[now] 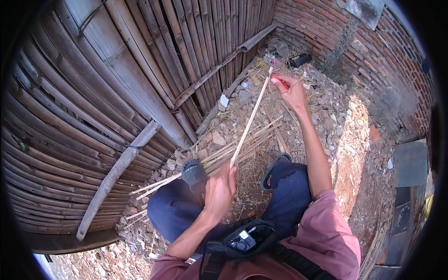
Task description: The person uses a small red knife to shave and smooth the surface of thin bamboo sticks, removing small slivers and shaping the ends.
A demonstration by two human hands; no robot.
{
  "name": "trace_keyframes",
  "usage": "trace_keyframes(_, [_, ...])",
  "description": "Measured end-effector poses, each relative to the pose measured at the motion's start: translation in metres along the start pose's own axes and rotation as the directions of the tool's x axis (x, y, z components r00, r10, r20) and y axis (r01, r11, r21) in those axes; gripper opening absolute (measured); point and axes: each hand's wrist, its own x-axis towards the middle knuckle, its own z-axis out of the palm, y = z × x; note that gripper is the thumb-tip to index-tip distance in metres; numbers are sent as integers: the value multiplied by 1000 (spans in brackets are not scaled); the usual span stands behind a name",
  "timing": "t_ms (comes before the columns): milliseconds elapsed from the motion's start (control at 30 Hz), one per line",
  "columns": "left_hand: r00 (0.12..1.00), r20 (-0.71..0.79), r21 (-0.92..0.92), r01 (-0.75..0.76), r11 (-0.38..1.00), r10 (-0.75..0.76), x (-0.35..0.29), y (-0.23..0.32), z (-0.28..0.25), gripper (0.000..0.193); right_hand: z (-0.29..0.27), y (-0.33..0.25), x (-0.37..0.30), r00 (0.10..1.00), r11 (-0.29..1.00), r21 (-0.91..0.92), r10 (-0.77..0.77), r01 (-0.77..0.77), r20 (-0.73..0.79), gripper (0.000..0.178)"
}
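My left hand (220, 192) is closed around the lower end of a long, pale bamboo strip (250, 125), in front of my bent knees. The strip slants up and away to the right, its far tip beside my right hand (294, 94). That arm is stretched out, with the fingers closed on a red tool (281, 83) that looks like a utility knife; its blade cannot be made out. The tool is close to the strip near its tip; whether they touch is unclear. Below the strip, several cut bamboo strips (224, 156) lie in a loose pile on the ground.
A bamboo slat wall (140, 60) rises on the left, with a leaning pole (116, 179). A brick wall (373, 56) stands at the back right. Rubble (322, 112) and straw cover the ground. An open black bag (247, 238) sits at my waist; my sandals (193, 171) are beside the pile.
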Motion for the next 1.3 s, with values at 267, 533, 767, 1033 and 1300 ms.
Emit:
trace_keyframes(267, [991, 52, -49, 125, 991, -122, -47, -12, -12, 22, -15, 157, 34, 961, 962, -134, 252, -237, 114, 48])
trace_keyframes(533, [879, 396, -426, 433, 794, -266, -8, -24, -47, 36, -5, 170, -11, 899, 953, -178, 293, -246, 324, 50])
trace_keyframes(767, [870, 478, -542, 398, 740, -118, 31, 20, -66, 39, -23, 32, -22, 970, 826, 517, 141, -226, 198, 31])
trace_keyframes(1033, [864, 504, -640, 373, 672, 1, 59, 28, -46, 36, -35, -53, -62, 967, 649, 746, -60, -150, 247, 30])
trace_keyframes(1300, [958, 287, -512, 173, 842, -22, 52, 20, -31, 26, -22, -98, -116, 881, 873, 476, -305, 106, 363, 27])
